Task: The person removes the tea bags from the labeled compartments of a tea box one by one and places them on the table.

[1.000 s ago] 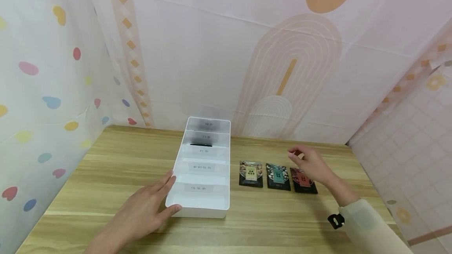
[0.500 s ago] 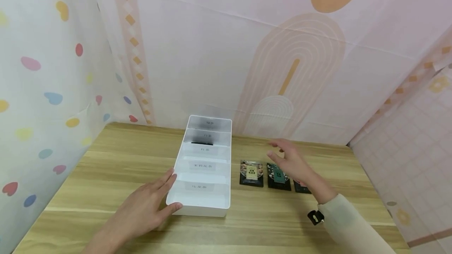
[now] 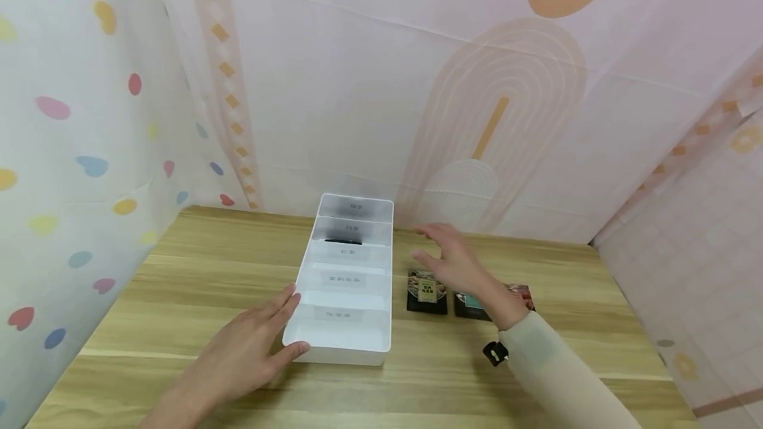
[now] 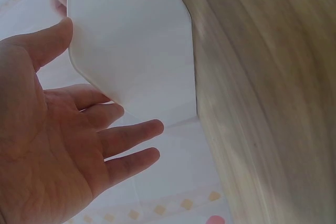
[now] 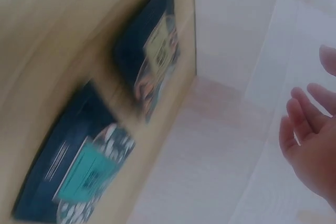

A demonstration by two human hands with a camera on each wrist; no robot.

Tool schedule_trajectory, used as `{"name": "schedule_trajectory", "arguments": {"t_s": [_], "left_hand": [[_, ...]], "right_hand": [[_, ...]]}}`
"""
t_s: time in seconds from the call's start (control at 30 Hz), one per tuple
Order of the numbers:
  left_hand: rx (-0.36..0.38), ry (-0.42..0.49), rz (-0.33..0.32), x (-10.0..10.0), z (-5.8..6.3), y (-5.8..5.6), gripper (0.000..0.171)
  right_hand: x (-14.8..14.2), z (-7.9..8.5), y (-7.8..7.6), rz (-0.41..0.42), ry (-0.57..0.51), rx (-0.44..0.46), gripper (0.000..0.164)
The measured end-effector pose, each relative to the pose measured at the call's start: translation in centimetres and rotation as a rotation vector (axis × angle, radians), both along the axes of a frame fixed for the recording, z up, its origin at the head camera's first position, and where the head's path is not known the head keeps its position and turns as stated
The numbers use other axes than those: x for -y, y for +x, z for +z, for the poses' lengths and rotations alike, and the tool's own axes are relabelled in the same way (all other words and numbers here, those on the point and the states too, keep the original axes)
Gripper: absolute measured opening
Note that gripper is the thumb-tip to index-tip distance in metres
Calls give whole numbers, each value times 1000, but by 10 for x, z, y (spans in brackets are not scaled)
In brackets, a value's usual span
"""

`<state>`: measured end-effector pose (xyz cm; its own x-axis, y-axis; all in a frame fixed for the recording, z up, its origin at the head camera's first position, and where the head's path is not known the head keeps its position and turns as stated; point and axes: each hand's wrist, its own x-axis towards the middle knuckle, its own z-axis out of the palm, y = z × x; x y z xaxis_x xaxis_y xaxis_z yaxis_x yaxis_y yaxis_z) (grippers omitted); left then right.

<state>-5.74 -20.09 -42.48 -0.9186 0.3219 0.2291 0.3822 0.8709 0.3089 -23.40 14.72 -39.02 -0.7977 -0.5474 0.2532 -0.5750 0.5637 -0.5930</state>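
Note:
A long white divided box (image 3: 340, 356) stands on the table, with a printed label in each compartment. My left hand (image 3: 247, 343) rests against its near left corner, thumb and fingertips at the rim. In the left wrist view those fingers (image 4: 128, 139) are spread along the box's outer wall. A thin black edge (image 3: 343, 241) shows inside a compartment toward the back. My right hand (image 3: 454, 265) hovers with nothing in it, fingers loosely bent. Below it lie dark tea packets: one with a yellow label (image 3: 427, 293), one with a green label (image 5: 86, 171), one red (image 3: 524, 295), partly hidden.
The wood-grain table (image 3: 197, 283) ends at a patterned pale curtain (image 3: 334, 98) behind. Another curtain with coloured spots (image 3: 71, 204) hangs at the left, and a third (image 3: 703, 230) at the right. A black band clip (image 3: 495, 353) sits at my right sleeve.
My right hand has moved left, from over the red packet past the green one to above the yellow-labelled packet. The left hand stays at the box.

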Motion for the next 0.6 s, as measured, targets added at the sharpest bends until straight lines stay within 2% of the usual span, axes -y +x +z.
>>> {"name": "schedule_trajectory", "arguments": {"t_s": [0.13,0.33,0.6], "left_hand": [[7,3,0,0,0,0,77],[7,4,1,1,-1,2,77],[-4,3,-8,-2,0,2,76]], "right_hand": [[18,0,-1,15,-7,2,53],[48,0,-4,26,-2,69,56],[72,-6,-13,44,-9,98,55]]}}
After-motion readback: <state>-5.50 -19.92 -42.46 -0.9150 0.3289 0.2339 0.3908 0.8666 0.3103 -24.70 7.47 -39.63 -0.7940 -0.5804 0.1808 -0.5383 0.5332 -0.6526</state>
